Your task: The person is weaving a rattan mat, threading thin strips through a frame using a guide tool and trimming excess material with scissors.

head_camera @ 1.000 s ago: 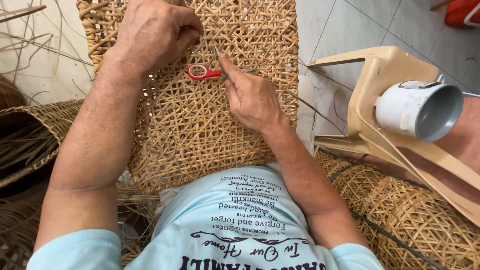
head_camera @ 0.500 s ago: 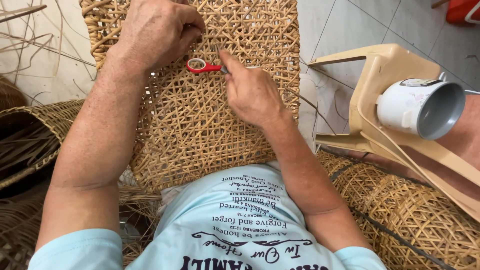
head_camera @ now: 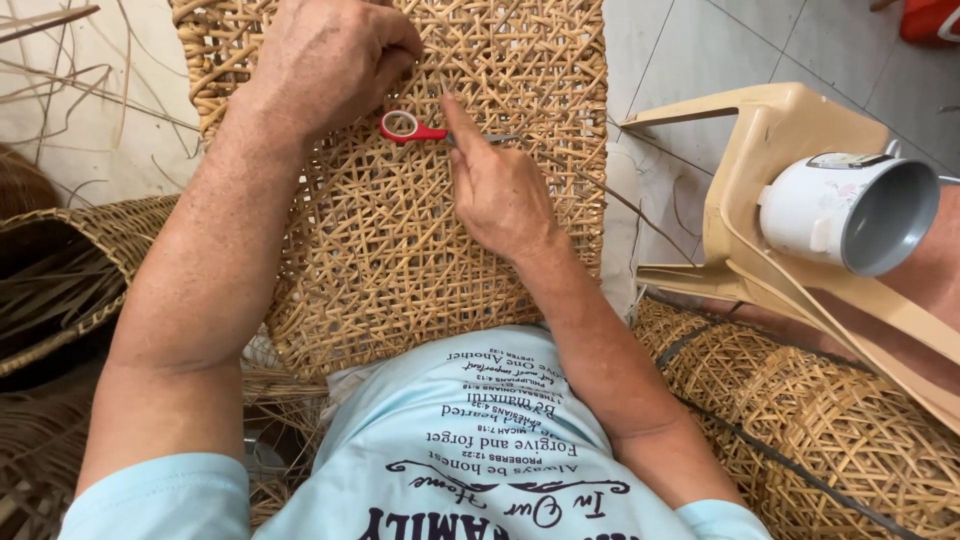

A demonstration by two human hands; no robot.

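Panel: pale tan, open-weave woven cane panel (head_camera: 400, 230), hexagonal lattice, lies flat across the person's lap, running up out of view.
Left hand: left hand (head_camera: 325, 60) sits knuckles-up on the panel's upper left, grip curled closed, fingertips pinching into the weave; what they pinch, cannot tell.
Right hand: right hand (head_camera: 495, 185) rests mid-panel, forefinger stretched upward, remaining fingers folded under.
Scissors: small red-handled metal scissors (head_camera: 425, 130) lie flat on the cane between both hands, red loop toward the left hand, blades passing under the right forefinger's tip.
Shirt: light blue cotton shirt (head_camera: 480, 450) with dark printed lettering, lower centre.
Right side: beige plastic chair (head_camera: 760, 150) tipped over; white ceramic mug, grey inside (head_camera: 850, 210), against it.
Surroundings: loose-woven rattan baskets (head_camera: 820, 420) lower right; darker ones left.
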